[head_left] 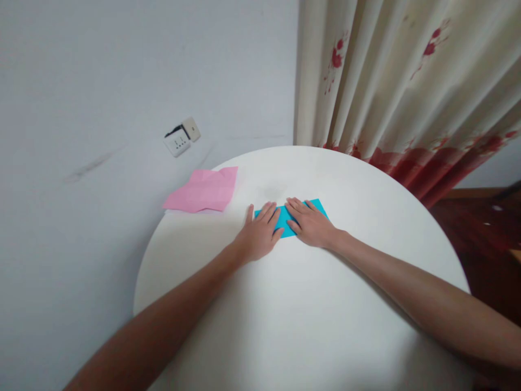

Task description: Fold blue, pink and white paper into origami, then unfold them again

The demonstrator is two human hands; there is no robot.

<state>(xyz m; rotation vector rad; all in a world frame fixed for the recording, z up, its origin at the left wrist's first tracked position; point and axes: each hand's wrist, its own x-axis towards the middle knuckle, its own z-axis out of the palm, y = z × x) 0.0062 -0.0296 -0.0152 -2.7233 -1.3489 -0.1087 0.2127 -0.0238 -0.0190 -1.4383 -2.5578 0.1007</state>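
A folded blue paper (287, 217) lies flat on the round white table (309, 315). My left hand (260, 234) rests palm down on its left part, fingers spread and pointing away from me. My right hand (311, 222) presses flat on the right part, fingers together and angled toward the left. The two hands almost touch over the middle of the paper. Only the paper's centre strip and far right corner show between and beyond the hands.
A creased pink paper (203, 191) lies at the table's far left edge, partly overhanging it. A wall socket (181, 138) sits on the grey wall behind. A cream curtain with red flowers (407, 87) hangs at the back right, near the table rim.
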